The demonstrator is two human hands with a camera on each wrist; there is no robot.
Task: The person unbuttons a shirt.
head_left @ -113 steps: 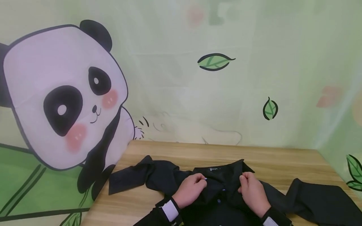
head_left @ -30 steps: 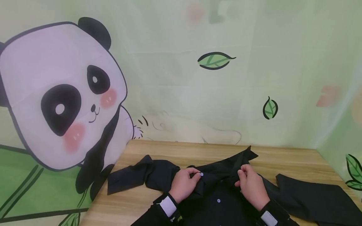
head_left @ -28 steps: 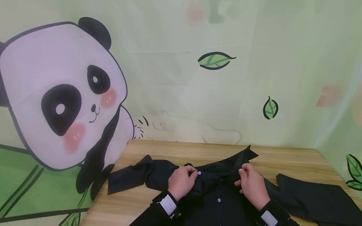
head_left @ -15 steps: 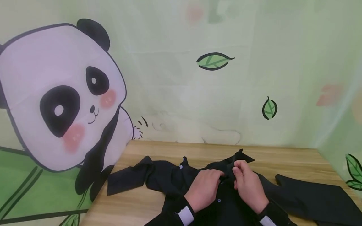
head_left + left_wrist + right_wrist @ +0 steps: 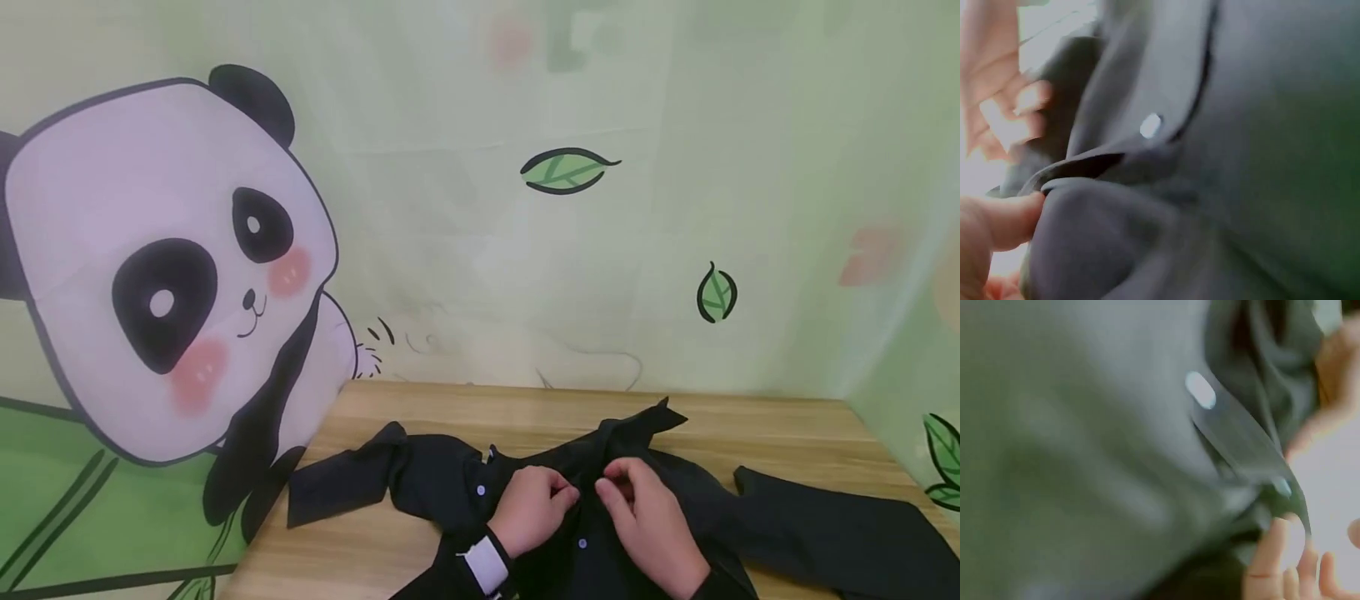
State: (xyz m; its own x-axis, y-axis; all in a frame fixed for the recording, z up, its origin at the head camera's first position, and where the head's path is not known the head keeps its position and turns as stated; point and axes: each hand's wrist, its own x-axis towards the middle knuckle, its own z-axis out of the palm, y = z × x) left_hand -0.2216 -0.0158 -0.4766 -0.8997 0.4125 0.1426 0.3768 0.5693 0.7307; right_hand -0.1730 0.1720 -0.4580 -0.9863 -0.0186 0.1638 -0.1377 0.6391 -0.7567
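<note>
A dark button-up shirt [image 5: 705,517] lies spread front up, its collar away from me and its sleeves out to both sides. Near the neck, my left hand [image 5: 534,510] pinches the front edge between thumb and fingers; the left wrist view shows the thumb [image 5: 1013,219] on the folded cloth. Close beside it is my right hand [image 5: 648,521], fingers bent and loosely apart at the placket, with no cloth plainly gripped. A pale shirt button [image 5: 582,543] shows between the hands, lower down. Another button [image 5: 481,491] sits on the small cuff-like flap at left. Both wrist views are blurred.
The shirt lies on a wooden table [image 5: 352,550], whose far edge meets a green backdrop [image 5: 450,208] with a printed panda [image 5: 97,183] and leaves. One sleeve [image 5: 337,487] reaches the table's left edge; the other sleeve [image 5: 847,533] stretches to the right.
My left hand has let go of the buttoned edge at left and moved right to the placket. My right hand has come down from the collar edge, and its fingers have loosened.
</note>
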